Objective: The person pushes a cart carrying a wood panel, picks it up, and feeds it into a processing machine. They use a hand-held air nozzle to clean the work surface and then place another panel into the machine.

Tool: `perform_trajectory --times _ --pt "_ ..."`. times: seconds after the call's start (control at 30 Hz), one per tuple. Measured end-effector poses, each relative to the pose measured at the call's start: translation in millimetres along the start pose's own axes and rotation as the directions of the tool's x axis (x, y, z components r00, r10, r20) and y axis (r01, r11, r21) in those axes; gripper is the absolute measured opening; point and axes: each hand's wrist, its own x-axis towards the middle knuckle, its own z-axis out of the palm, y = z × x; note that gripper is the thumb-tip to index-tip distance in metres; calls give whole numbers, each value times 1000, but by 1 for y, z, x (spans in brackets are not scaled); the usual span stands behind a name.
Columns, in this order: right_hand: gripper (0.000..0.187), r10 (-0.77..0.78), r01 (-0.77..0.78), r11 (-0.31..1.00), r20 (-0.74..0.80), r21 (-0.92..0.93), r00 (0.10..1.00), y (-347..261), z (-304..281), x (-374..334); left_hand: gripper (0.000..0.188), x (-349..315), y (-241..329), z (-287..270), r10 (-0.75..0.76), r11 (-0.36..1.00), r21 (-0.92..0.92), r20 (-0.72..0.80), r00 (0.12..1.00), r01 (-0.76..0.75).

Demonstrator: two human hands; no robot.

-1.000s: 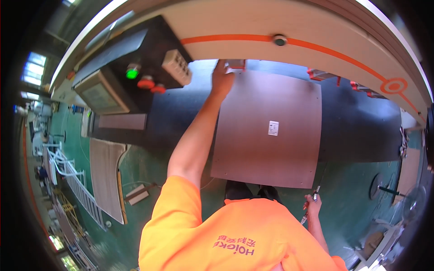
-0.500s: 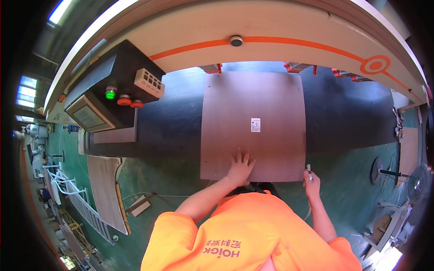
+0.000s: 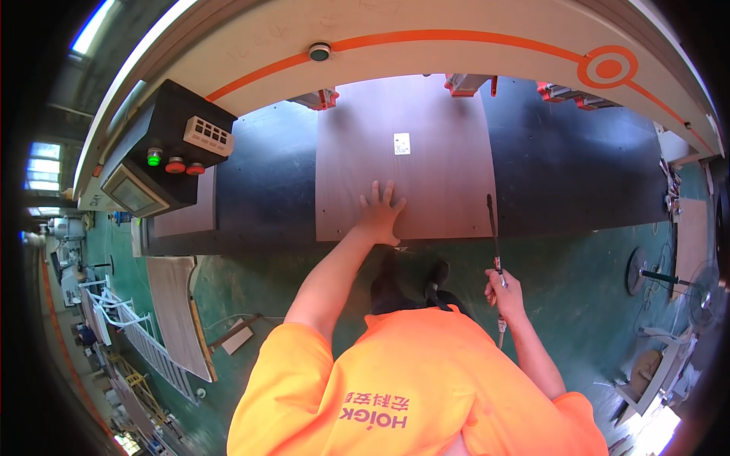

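A brown wood-grain panel with a small white label lies on a dark machine table. Its near edge is about level with the table's front edge, and its far part runs in beneath the machine's beam. My left hand rests flat near the panel's front edge, fingers spread. Closed around an air blow gun is my right hand. The gun's long thin black nozzle points away from me, its tip over the panel's right margin, and a hose trails below the hand.
A pale machine beam with an orange stripe spans the far side, with red-edged clamps below. A black control box with buttons and a screen stands left. Another brown panel lies beneath it. A fan stands right.
The panel has slid away from me under the beam, with my left hand on it. My right hand has brought the blow gun forward, so its long nozzle now shows. The view has shifted.
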Motion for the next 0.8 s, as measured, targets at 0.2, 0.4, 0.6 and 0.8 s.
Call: perform_trajectory --times 0.2,0.4,0.6,0.8 --pt "28 53 -54 997 26 54 998 3 -22 -3 100 9 15 -20 -42 999 3 44 998 41" --pt "28 2 -2 1000 46 -7 999 -9 -26 1 103 13 19 -13 -68 997 48 50 996 66" --pt "31 2 -2 1000 -13 6 1000 2 -15 -15 106 16 39 -19 -137 991 6 75 988 136" --pt "33 15 -14 998 -30 54 999 14 22 -32 105 14 35 -15 -136 990 -40 49 989 138"
